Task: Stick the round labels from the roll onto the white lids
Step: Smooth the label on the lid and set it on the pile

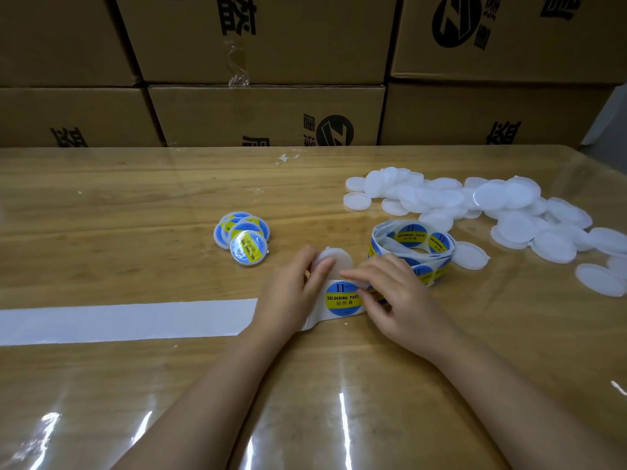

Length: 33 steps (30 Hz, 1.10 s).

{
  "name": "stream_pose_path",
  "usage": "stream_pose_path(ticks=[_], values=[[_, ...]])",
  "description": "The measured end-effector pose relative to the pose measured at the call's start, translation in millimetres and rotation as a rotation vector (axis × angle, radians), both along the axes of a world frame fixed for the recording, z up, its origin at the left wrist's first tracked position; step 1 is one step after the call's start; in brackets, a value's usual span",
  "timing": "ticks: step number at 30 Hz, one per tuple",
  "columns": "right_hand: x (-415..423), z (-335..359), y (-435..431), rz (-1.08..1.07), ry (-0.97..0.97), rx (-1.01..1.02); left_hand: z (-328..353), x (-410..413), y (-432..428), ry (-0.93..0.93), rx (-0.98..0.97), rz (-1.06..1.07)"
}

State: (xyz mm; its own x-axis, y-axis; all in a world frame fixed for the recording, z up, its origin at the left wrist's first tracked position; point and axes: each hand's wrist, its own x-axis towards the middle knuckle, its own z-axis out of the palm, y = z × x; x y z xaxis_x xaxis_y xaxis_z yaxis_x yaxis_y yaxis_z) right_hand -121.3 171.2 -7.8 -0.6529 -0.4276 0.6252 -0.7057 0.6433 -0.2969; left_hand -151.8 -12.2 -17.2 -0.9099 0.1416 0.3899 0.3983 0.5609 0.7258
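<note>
One label (342,298) face up, strip (129,322) trailing left, left hand (288,296) holding lid (337,261)

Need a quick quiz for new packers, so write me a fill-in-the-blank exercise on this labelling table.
1. The left hand holds a plain white ____.
2. The blue label on top of the roll reads SOLDERING ____.
3. The pile of unlabelled lids lies to the ____ of the roll.
4. The empty backing strip trails off to the person's ____.
Missing words: lid; PASTE; right; left.
</note>
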Motion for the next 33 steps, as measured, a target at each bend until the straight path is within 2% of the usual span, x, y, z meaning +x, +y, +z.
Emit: stream_pose_path(ticks=[4,10,15,19,22,29,33], values=[[2,0,0,-0.036,-0.033,-0.002,-1,-3,-2,-0.087,0.127,-0.082],[7,4,-3,-0.042,-0.090,-0.109,1,-2,-2,-0.073,0.155,-0.146],[11,6,-4,-0.037,-0.282,-0.173,1,-1,-2,-0.074,0.087,-0.156],[11,6,-3,-0.051,-0.323,-0.285,2,-1,-1,-0.102,0.007,-0.149],[12,6,-5,-0.030,-0.261,-0.246,3,0,0,-0.106,-0.059,-0.155],[11,7,-5,-0.008,-0.058,0.013,5,5,2,-0.049,-0.124,-0.157],[11,7,-6,-0.020,0.016,0.090,6,6,4,-0.001,-0.261,-0.113]])
